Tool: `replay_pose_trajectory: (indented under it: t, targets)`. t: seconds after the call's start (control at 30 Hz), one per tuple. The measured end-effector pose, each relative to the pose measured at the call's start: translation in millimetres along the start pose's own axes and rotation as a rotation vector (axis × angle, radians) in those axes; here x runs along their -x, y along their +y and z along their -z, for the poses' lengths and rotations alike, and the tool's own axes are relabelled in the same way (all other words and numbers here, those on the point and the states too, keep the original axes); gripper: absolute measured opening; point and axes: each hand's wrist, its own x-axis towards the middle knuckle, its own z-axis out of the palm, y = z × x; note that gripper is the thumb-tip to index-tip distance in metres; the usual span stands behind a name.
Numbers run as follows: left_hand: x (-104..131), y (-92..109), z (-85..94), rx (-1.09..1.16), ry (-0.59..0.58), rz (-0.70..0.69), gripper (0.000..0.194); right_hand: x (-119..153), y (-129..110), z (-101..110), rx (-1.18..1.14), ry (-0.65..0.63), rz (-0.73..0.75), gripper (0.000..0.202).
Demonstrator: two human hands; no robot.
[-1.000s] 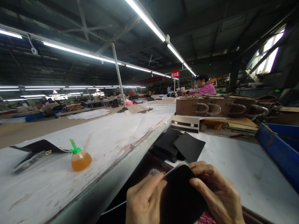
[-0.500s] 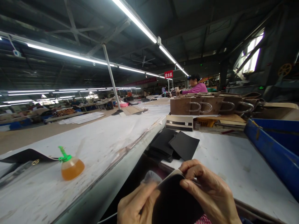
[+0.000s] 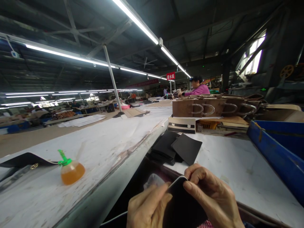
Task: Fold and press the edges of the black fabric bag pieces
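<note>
A black panel (image 3: 184, 205) with a pale edge is held up at the bottom centre. My left hand (image 3: 150, 204) pinches its left edge between thumb and fingers. At the panel's top right corner, my right hand (image 3: 211, 194) grips with thumb and bent fingers. Clear plastic (image 3: 154, 180) shows just behind my left hand. Beyond the hands lies a stack of black panels (image 3: 165, 145), with another black panel (image 3: 187, 148) resting askew at its right.
An orange liquid bottle (image 3: 72, 172) with a green top stands on the left table (image 3: 106, 139). A blue bin (image 3: 277, 158) is at right. Brown bag pieces (image 3: 182, 108) with clear handles stand behind, near a person in purple (image 3: 198, 90).
My left hand has moved right and slightly up along the panel's edge, closer to my right hand. My right hand has barely moved and keeps its grip on the corner.
</note>
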Motion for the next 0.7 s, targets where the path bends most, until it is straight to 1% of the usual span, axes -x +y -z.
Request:
replay_pose_trajectory:
  t: [0.07,0.17,0.27,0.3,0.4,0.47,0.53,0.57,0.6,0.7]
  targets:
    - [-6,4,-9.1,0.052,-0.007,-0.020,0.021,2,1,-3,-0.002,-0.019,0.035,0.033]
    - [-15,7,-19.5,0.070,-0.061,-0.020,0.018,5,4,-7,0.021,-0.008,0.054,0.034]
    - [-22,6,-19.3,-0.003,-0.086,-0.034,0.017,3,5,-3,0.032,-0.019,0.035,0.036]
    - [-24,4,-16.3,-0.021,-0.095,-0.047,0.016,1,4,0,0.034,-0.062,0.040,0.035]
    - [-32,-5,-1.4,0.004,-0.112,-0.058,0.015,-12,-2,18,0.051,-0.281,0.056,0.033]
    - [-37,-10,7.1,0.133,-0.117,0.020,0.017,-22,-5,28,0.078,-0.353,0.071,0.034]
    - [-40,-10,9.5,0.355,-0.120,0.157,0.029,-30,-7,30,0.107,-0.373,0.096,0.030]
    - [-41,-9,7.9,0.469,-0.132,0.202,0.035,-34,-7,26,0.114,-0.402,0.104,0.027]
    - [-42,-6,4.8,0.571,-0.142,0.223,0.039,-36,-8,20,0.111,-0.456,0.103,0.026]
    - [-44,1,-6.2,0.817,-0.147,0.182,0.043,-38,-8,-6,0.070,-0.644,0.057,0.030]
